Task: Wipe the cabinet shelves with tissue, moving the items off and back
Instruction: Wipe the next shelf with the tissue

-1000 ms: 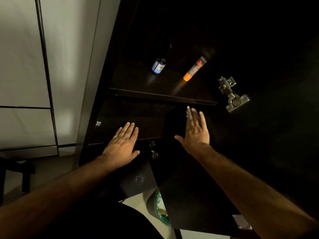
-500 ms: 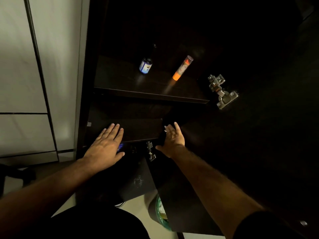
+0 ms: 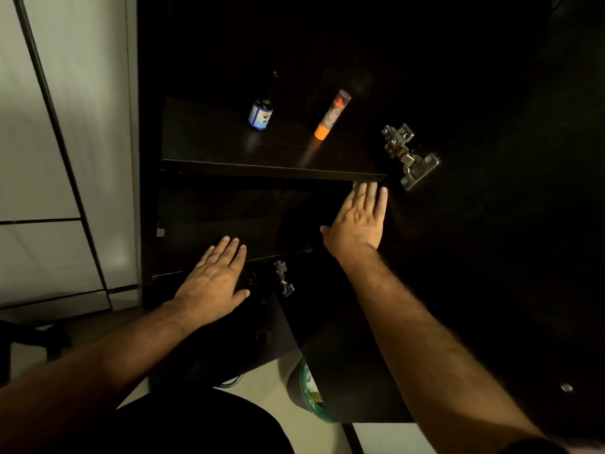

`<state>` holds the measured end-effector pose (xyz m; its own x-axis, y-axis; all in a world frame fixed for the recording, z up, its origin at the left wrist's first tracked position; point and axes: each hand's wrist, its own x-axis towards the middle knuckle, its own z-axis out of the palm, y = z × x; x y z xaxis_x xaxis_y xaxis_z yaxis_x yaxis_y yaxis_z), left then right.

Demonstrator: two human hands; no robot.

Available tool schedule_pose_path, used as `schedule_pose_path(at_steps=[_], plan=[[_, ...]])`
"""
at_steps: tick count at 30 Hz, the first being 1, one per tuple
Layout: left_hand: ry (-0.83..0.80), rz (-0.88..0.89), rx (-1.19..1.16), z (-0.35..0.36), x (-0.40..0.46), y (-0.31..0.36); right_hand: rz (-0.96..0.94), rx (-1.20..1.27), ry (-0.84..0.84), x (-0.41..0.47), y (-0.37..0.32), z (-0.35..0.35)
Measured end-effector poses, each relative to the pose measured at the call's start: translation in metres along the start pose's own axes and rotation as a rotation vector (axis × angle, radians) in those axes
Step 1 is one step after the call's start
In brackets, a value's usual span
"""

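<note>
A dark wooden cabinet stands open in front of me. On its upper shelf (image 3: 229,149) stand a small dark bottle with a blue-and-white label (image 3: 261,114) and an orange-and-clear tube (image 3: 331,117). My left hand (image 3: 214,278) lies flat, fingers straight, at the front edge of the lower shelf (image 3: 229,221). My right hand (image 3: 358,219) reaches further in with straight fingers, its tips just under the upper shelf's front edge. Neither hand holds anything. No tissue is in view.
The open cabinet door (image 3: 491,224) fills the right side, with a metal hinge (image 3: 409,157) near my right hand. A smaller hinge (image 3: 284,278) sits below the lower shelf. A green bin (image 3: 311,393) stands on the pale floor. White wall panels (image 3: 65,142) are at left.
My right hand moved up and to the right, from the lower shelf's front edge to just under the upper shelf. My left hand stayed flat at the lower shelf edge.
</note>
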<state>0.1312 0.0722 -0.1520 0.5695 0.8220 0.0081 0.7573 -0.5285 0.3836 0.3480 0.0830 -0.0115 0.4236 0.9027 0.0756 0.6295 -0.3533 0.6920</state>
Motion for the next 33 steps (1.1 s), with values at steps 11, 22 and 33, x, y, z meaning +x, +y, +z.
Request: schedule_pose_path(at_steps=[11,22,33], plan=[[0.006,-0.008,0.034,0.002,-0.001,-0.004,0.136,0.274,0.021,0.027,-0.040,-0.014],[0.013,-0.094,0.021,-0.001,0.006,-0.008,-0.019,0.274,-0.034,0.059,-0.046,-0.016],[-0.007,-0.129,0.032,-0.003,0.016,-0.007,-0.165,-0.011,0.004,0.051,-0.042,0.025]])
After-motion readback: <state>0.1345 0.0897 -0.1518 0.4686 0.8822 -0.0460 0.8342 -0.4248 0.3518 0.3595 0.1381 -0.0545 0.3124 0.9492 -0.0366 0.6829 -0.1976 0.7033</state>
